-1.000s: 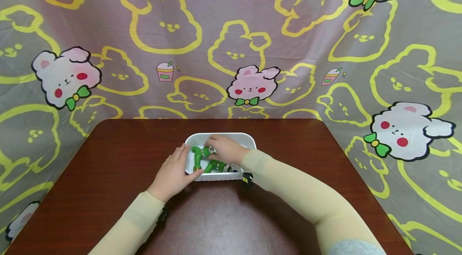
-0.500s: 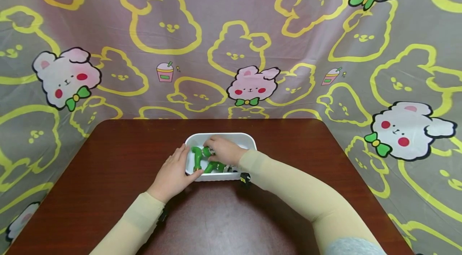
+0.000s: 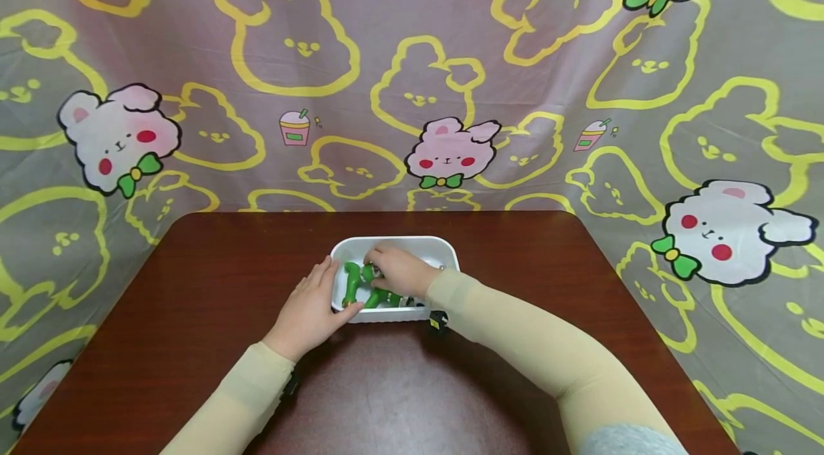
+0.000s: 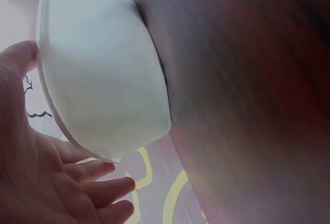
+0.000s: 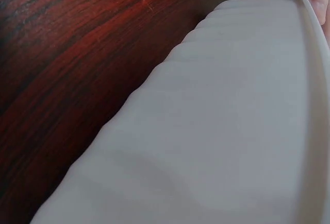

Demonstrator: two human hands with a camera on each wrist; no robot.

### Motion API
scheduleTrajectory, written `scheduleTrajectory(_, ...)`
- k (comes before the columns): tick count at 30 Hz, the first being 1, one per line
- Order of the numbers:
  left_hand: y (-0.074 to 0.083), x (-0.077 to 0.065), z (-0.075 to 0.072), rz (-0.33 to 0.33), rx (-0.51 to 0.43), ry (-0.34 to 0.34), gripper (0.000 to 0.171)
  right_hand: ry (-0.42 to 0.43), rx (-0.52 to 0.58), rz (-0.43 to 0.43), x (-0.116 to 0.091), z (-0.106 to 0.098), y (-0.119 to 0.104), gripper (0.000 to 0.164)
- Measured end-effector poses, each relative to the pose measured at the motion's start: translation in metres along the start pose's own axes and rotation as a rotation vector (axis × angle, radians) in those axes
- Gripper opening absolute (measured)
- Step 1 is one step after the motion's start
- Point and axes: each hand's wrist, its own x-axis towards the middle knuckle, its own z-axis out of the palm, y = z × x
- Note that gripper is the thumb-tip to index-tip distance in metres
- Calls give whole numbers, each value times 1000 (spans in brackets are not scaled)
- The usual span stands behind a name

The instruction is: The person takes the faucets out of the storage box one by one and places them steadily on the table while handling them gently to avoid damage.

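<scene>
A white plastic tray (image 3: 418, 243) stands near the far middle of the table, with glossy green, tube-like pieces in it. One curved green piece (image 3: 352, 283) is at the left end; another, with a silvery band (image 3: 383, 297), lies along the front wall. My left hand (image 3: 312, 312) rests against the tray's left end, fingers fairly straight, thumb on the front rim. Reaching into the tray, my right hand (image 3: 402, 270) pinches a green piece with silvery metal (image 3: 368, 272) between thumb and fingers. Its far part is hidden by the hand. Both wrist views show mainly the tray's outer walls.
The dark reddish-brown table (image 3: 244, 247) surrounds the tray. Behind it hangs a grey-pink cloth (image 3: 450, 76) with yellow outlines and rabbit faces. A small black device (image 3: 438, 321) sits under the right wrist, close by the tray's front wall.
The right hand shifts very slightly in the tray, covering more of the silvery metal by its fingertips. The leftmost green piece tilts a little. The left hand stays put.
</scene>
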Motion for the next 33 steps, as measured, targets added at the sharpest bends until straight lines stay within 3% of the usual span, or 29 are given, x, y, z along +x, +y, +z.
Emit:
scheduleTrajectory(22,1,1,0,-6,7,-2,96,67,109,58,-8,-14,3,39)
scheduleTrajectory(33,3,1,-2,-16,6,-9,96,187,157,77,-22,-26,10,37)
